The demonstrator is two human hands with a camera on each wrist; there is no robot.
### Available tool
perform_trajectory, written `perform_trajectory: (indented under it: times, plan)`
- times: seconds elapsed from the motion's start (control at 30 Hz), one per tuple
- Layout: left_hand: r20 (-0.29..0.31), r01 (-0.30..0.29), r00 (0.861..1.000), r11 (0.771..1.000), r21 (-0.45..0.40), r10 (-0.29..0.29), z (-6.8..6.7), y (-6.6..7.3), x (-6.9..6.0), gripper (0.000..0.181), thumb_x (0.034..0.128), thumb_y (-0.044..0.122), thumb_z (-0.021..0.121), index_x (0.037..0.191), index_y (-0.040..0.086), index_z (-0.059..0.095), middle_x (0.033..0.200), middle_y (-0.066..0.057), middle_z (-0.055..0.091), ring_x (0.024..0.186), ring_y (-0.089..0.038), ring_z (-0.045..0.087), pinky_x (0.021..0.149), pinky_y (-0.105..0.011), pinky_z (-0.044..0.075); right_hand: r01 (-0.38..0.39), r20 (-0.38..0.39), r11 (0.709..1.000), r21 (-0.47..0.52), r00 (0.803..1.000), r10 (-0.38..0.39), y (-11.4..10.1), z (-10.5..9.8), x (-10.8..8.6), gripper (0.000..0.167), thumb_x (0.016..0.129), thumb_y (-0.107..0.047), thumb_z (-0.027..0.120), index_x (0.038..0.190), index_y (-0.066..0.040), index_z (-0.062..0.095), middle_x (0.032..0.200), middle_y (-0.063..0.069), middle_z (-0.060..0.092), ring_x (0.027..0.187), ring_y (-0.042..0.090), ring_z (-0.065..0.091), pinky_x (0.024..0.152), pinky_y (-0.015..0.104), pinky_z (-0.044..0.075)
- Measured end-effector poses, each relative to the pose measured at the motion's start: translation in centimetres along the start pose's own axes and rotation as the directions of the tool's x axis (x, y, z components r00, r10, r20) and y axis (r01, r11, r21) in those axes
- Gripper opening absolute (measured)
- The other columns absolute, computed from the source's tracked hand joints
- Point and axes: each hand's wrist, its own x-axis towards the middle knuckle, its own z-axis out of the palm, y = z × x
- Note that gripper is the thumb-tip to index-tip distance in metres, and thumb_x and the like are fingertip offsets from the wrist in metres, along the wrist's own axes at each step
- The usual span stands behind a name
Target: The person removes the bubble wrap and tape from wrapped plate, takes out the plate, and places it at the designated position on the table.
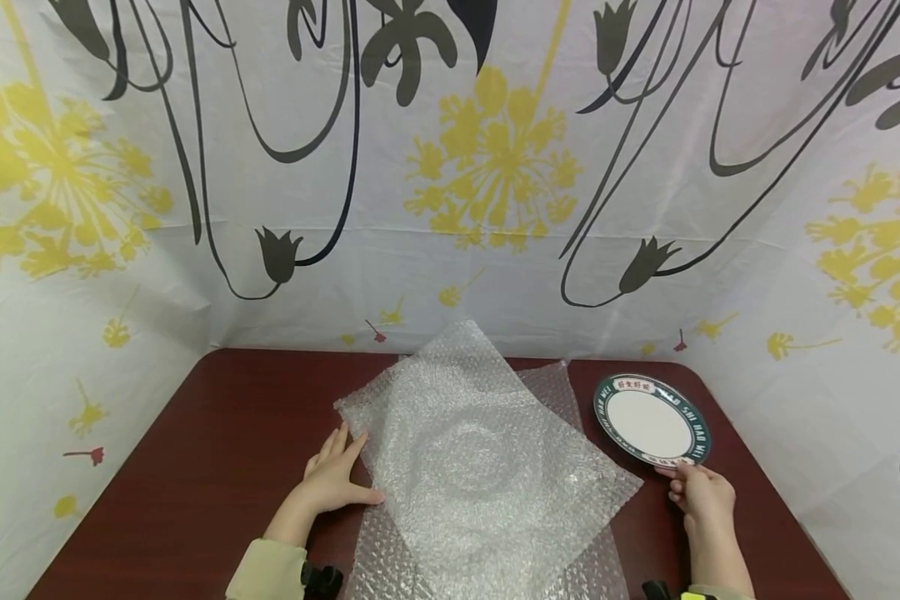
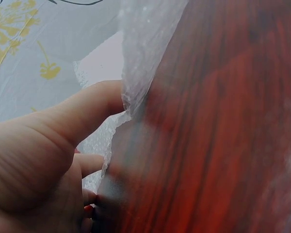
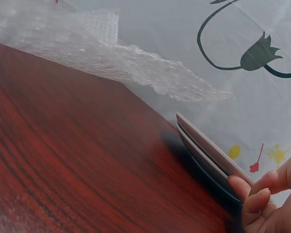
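Observation:
A white plate with a green lettered rim lies at the table's right side. My right hand pinches its near rim between thumb and fingers. In the right wrist view, two rims show one above the other; a fingertip sits under the upper plate, above the lower plate. Bubble wrap covers the middle of the table, a faint round outline showing in it. At the wrap's left edge, my left hand spreads its fingers and touches the sheet. What makes the outline is hidden.
A second bubble wrap sheet lies beneath the top one, turned at an angle. The dark red wooden table has a patterned cloth hanging behind it and at both sides.

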Motion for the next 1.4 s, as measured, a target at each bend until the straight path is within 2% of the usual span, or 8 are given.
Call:
perform_trajectory:
  times: [0.47, 0.57, 0.7, 0.8, 1.23, 1.4]
  plan:
    - [-0.002, -0.01, 1.0, 1.0, 0.0, 0.01, 0.0, 0.1, 0.0, 0.109, 0.0679, 0.047, 0.083, 0.151, 0.005, 0.027, 0.155, -0.026, -0.001, 0.14, -0.046, -0.002, 0.102, -0.068, 0.007, -0.028, -0.006, 0.999, 0.023, 1.0, 0.029, 0.3, -0.2, 0.2, 0.018, 0.102, -0.016, 0.045, 0.104, -0.002, 0.056, 0.061, -0.006, 0.067, 0.049, 0.004, 0.049, 0.046, 0.021, 0.044]
    - [0.0, -0.005, 1.0, 1.0, 0.005, 0.005, 0.0, 0.2, 0.0, 0.109, 0.068, 0.048, 0.083, 0.151, 0.005, 0.027, 0.156, -0.025, -0.001, 0.14, -0.045, -0.002, 0.102, -0.068, 0.007, -0.038, -0.024, 0.999, 0.007, 0.999, 0.038, 0.4, -0.2, 0.3, 0.023, 0.102, -0.018, 0.045, 0.111, 0.001, 0.054, 0.061, -0.008, 0.066, 0.049, 0.003, 0.05, 0.046, 0.021, 0.045]
    - [0.002, 0.0, 1.0, 1.0, 0.01, 0.0, -0.1, 0.2, 0.0, 0.109, 0.0678, 0.048, 0.083, 0.151, 0.005, 0.027, 0.155, -0.026, -0.001, 0.14, -0.046, -0.002, 0.102, -0.068, 0.007, -0.049, -0.032, 0.999, -0.015, 0.998, 0.048, 0.4, -0.1, 0.4, 0.04, 0.102, -0.024, 0.045, 0.127, 0.008, 0.047, 0.061, -0.01, 0.066, 0.05, 0.003, 0.051, 0.048, 0.022, 0.048]
    - [0.006, 0.0, 1.0, 1.0, 0.014, 0.0, -0.2, 0.3, -0.1, 0.109, 0.0674, 0.047, 0.084, 0.15, 0.004, 0.028, 0.155, -0.027, 0.001, 0.139, -0.047, -0.001, 0.102, -0.069, 0.007, -0.06, -0.035, 0.998, -0.022, 0.998, 0.059, 0.4, 0.0, 0.4, 0.048, 0.102, -0.026, 0.045, 0.133, 0.01, 0.042, 0.061, -0.01, 0.066, 0.051, 0.003, 0.052, 0.049, 0.023, 0.049]
    - [0.032, -0.004, 0.999, 0.998, 0.063, 0.002, -1.2, 0.4, -0.2, 0.106, 0.0689, 0.049, 0.082, 0.149, 0.003, 0.03, 0.153, -0.03, 0.004, 0.138, -0.049, 0.003, 0.101, -0.07, 0.011, -0.114, 0.003, 0.993, -0.012, 0.993, 0.114, 0.1, 0.0, 0.6, 0.039, 0.102, -0.027, 0.046, 0.126, 0.004, 0.046, 0.064, -0.008, 0.067, 0.053, 0.004, 0.054, 0.052, 0.023, 0.05]
    - [0.03, -0.014, 0.999, 0.998, 0.066, 0.012, -1.4, 0.0, 0.0, 0.1, 0.0707, 0.051, 0.08, 0.148, 0.006, 0.035, 0.154, -0.029, 0.009, 0.138, -0.049, 0.008, 0.101, -0.071, 0.012, -0.098, 0.048, 0.994, -0.055, 0.994, 0.101, 0.0, -0.4, 0.8, 0.047, 0.102, -0.027, 0.046, 0.132, 0.008, 0.04, 0.068, -0.007, 0.068, 0.056, 0.005, 0.056, 0.054, 0.024, 0.051]
